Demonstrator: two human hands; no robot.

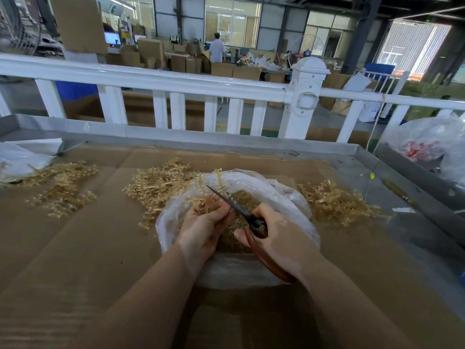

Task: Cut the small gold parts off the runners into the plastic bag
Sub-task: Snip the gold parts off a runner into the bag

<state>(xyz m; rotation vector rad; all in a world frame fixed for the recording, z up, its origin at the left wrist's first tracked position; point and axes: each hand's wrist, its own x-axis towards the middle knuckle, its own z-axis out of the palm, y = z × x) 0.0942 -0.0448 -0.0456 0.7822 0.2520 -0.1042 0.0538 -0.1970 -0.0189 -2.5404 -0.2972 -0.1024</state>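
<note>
An open clear plastic bag [281,195] sits on the cardboard-covered table in front of me, with a layer of small gold parts [245,200] inside. My left hand [201,229] grips a gold runner [219,181] that sticks up over the bag's mouth. My right hand [279,238] holds scissors [241,212] with red-brown handles. Their dark blades point up and left and lie against the runner just above my left fingers.
Piles of gold runners lie behind the bag [161,182], to its right [337,200] and at the far left [60,187]. Another plastic bag [17,159] lies at the left edge and a filled one [427,144] at the right. A white railing [176,81] borders the table's far side.
</note>
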